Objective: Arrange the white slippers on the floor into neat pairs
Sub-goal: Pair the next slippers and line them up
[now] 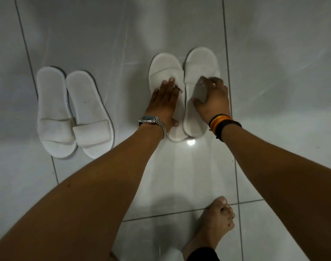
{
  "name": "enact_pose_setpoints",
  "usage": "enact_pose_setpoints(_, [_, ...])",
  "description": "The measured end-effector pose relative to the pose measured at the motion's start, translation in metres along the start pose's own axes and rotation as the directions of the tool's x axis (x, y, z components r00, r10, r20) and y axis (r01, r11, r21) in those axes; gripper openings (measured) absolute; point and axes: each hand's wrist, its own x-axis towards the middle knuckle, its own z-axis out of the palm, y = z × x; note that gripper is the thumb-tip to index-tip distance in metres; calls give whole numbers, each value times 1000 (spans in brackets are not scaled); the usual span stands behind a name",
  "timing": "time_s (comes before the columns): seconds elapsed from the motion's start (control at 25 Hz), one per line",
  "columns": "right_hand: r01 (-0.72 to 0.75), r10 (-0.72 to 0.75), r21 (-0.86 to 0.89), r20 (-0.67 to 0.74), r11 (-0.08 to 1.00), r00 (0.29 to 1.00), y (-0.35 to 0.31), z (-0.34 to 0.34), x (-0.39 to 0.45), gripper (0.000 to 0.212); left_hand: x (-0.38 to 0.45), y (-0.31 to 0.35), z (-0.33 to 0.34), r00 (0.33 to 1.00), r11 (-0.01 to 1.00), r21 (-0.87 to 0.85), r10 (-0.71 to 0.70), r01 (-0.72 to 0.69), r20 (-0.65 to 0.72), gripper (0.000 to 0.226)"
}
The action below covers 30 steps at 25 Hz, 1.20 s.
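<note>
**Both hands down on the right-hand pair**

Four white slippers are seen on the pale tiled floor (pixel 179 25), set out as two pairs. The left pair is made up of the far-left slipper (pixel 51 110) and its partner (pixel 89 112), laid side by side with straps at the near end; the partner's strap is overlapped onto its neighbour's, and the two are touching. No hand is on them.

Well to the right, the second pair is being handled. Its left slipper (pixel 165 65) and right slipper (pixel 199 62) are lined up just beside each other, straps toward the far end, edges touching along the middle.

The left hand (pixel 165 102) is laid flat on the left slipper of this pair, fingers (pixel 171 82) stretched out and pressed onto the strap, nothing gripped. The right hand (pixel 212 100) is curled over the right slipper, thumb and fingers closed around the side of its strap and sole.

A metal watch (pixel 151 120) is worn on the left wrist, striped bands (pixel 220 122) on the right. A bare foot (pixel 213 223) is planted on the near tiles.
</note>
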Motion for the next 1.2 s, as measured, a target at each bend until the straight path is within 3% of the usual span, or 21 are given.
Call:
enact_pose_setpoints(0.16, [10, -10, -1, -79, 1000, 997, -4, 17, -43, 75, 5, 2, -17, 999, 999, -38, 20, -18, 40, 108])
enact_pose_setpoints(0.32, [31, -31, -125, 3, 992, 1000, 5, 48, -74, 79, 5, -2, -49, 999, 997, -64, 51, -51, 7, 78])
enact_pose_setpoints(0.44, [92, -91, -131, 16, 987, 996, 27, 42, -69, 72, 6, -4, -60, 998, 999, -2, 49, -49, 24, 77])
enact_pose_setpoints(0.56, [150, -129, -166, 132, 975, 983, 42, 30, -68, 76, 7, -4, -58, 997, 997, -46, 64, -61, 49, 77])
enact_pose_setpoints(0.64, [155, -125, -184, 164, 971, 979, 40, 26, -71, 80, 7, -1, -57, 997, 992, -99, 81, -79, 10, 68])
enact_pose_setpoints(0.72, [123, -110, -146, 91, 982, 990, 26, 29, -78, 77, 14, 4, -68, 982, 988, -35, 146, -151, -117, 62])
enact_pose_setpoints(0.76, [98, -94, -120, 41, 988, 995, 17, 34, -81, 72, 20, 7, -75, 964, 975, 51, 221, -215, -151, 66])
enact_pose_setpoints(0.84, [66, -70, -74, -55, 995, 996, 5, 47, -85, 52, 38, 10, -81, 919, 892, 258, 393, -371, -35, 79])
enact_pose_setpoints(0.88, [57, -62, -48, -99, 997, 993, 4, 51, -85, 46, 46, 12, -81, 904, 837, 356, 422, -415, 60, 87])
enact_pose_setpoints(0.96, [71, -67, 26, -136, 997, 988, 18, 54, -82, 53, 64, 15, -77, 904, 740, 523, 383, -423, 189, 97])
enact_pose_setpoints(1.08, [168, -164, 39, -89, 985, 983, 46, 47, -86, 70, 86, 12, -74, 864, 587, 655, 453, -475, 221, 126])
enact_pose_setpoints(1.2, [151, -146, 124, -46, 981, 988, 38, 49, -96, 53, 89, -3, -71, 848, 552, 665, 466, -503, 254, 130])
